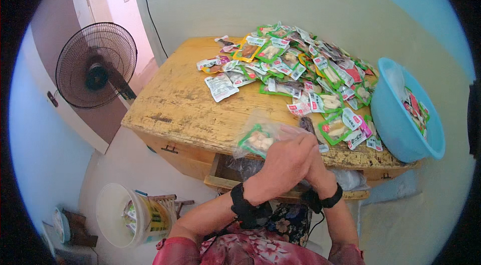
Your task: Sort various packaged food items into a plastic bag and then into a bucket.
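A clear plastic bag is held over the front edge of the worn wooden table. Inside it lies a green-edged food pouch with pale pieces. My left hand and my right hand meet at the bag's gathered end, their fingers closed together on it. The fingertips are mostly hidden behind the backs of the hands. Just beyond my hands, a dark-filled pouch and another green-edged pouch rest on the tabletop. Below my wrists, an open drawer holds clear plastic.
A large heap of food pouches covers the table's back and right. At the right edge stands a tilted light-blue basin with pouches inside. A white bucket with packets stands on the floor at lower left, and a fan beyond the table's left end.
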`<state>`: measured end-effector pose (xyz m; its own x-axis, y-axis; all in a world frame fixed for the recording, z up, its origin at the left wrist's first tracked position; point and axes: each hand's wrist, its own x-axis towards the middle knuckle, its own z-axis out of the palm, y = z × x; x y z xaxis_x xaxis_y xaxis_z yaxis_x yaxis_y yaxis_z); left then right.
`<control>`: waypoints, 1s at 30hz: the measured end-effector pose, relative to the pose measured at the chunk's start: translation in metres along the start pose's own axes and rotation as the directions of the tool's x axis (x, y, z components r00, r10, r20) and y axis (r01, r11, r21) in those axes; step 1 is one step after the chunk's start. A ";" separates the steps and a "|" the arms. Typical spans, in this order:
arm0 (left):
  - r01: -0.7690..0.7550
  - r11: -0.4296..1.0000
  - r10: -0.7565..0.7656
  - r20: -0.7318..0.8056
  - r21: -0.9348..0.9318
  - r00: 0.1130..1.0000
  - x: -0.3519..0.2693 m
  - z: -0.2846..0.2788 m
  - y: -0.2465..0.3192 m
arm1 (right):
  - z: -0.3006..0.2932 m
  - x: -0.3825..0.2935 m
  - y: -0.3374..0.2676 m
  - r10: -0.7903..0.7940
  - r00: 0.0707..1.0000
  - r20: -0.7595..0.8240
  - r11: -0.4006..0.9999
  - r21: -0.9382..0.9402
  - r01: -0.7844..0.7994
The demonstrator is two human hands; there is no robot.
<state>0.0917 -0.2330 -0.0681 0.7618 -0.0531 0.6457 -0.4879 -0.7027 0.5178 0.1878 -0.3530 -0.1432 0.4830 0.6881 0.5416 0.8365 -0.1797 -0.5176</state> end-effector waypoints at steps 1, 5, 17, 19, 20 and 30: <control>0.037 0.999 -0.038 0.022 0.027 0.999 -0.005 -0.001 -0.007 | -0.005 0.008 -0.014 0.019 1.000 -0.012 1.000 0.006 -0.019; 0.084 0.996 -0.082 0.055 -0.032 0.995 -0.010 -0.008 0.001 | -0.013 0.006 -0.009 0.154 0.988 -0.009 0.978 0.142 -0.151; 0.247 0.871 -0.252 -0.046 0.425 0.967 -0.062 -0.087 -0.059 | -0.032 -0.001 0.000 0.504 0.856 0.114 0.515 0.756 -0.404; 0.242 0.891 -0.243 -0.048 0.384 0.969 -0.067 -0.086 -0.065 | -0.029 0.007 -0.016 0.467 0.882 0.062 0.649 0.653 -0.390; 0.233 0.909 -0.230 -0.051 0.344 0.972 -0.068 -0.085 -0.069 | -0.024 0.011 -0.023 0.418 0.909 0.014 0.767 0.531 -0.361; 0.530 0.760 -0.454 0.277 -0.375 0.847 -0.043 -0.119 -0.095 | -0.020 0.031 -0.020 0.335 0.927 -0.171 0.932 0.206 -0.299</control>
<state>0.0549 -0.0800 -0.0779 0.9846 0.0778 0.1564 -0.1269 -0.2964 0.9466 0.1917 -0.3423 -0.1026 0.7721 0.4573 0.4412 0.5814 -0.2283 -0.7809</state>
